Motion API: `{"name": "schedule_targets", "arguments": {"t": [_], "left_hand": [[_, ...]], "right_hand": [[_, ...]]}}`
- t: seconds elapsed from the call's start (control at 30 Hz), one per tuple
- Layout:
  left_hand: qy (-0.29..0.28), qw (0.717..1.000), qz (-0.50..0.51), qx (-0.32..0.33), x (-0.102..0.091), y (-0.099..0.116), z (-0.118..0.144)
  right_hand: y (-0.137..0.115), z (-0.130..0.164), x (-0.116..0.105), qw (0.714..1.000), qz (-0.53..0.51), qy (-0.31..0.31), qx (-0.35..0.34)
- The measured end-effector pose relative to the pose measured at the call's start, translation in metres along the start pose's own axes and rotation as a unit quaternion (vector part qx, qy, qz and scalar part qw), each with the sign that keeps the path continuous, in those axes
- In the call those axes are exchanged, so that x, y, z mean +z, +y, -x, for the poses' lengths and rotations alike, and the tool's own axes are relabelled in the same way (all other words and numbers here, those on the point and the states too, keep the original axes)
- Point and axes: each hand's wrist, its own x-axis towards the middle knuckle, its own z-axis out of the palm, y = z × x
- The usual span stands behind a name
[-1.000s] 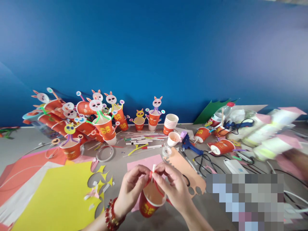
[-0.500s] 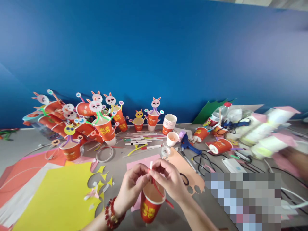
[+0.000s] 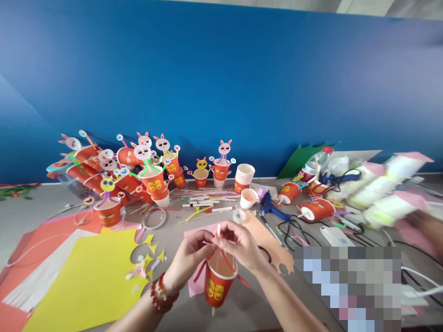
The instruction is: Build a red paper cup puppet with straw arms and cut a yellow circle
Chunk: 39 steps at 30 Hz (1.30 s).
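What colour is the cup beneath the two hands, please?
The cup is orange-red with yellow print, best seen in the head view.

Here the one camera sits on the person's head, facing forward and down across close hands (image 3: 195, 251) and table (image 3: 188, 312) to the wall (image 3: 221, 83).

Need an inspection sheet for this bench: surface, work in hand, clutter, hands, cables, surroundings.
Surface: grey table; yellow sheet at left, cut ragged along its right edge.
Work in hand: red cup, mouth up, below the hands; stick end shows under it.
Clutter: white marker, glue gun, tape roll, stacked cups.
Hands: left hand and right hand pinch red strips beside a white stick; exact grip hidden.
Cables: black cables, tangled near the glue gun.
Surroundings: blue wall behind; another person's hand, blurred, far right; lower right pixelated.
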Motion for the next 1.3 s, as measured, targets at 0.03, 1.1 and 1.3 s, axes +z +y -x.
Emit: {"name": "schedule_targets", "arguments": {"t": [0.03, 1.1, 1.3], "left_hand": [[0.001, 1.0, -0.006, 0.001, -0.001, 0.0, 0.0], [-0.073, 0.996, 0.003, 0.049, -0.011, -0.029, 0.02], [-0.093, 0.992, -0.036, 0.074, -0.014, -0.033, 0.022]], "right_hand": [[0.0, 0.0, 0.0, 1.0, 0.012, -0.006, -0.005], [0.016, 0.011, 0.002, 0.993, -0.117, 0.007, -0.027], [0.021, 0.013, 0.001, 0.995, -0.094, -0.034, -0.003]]}}
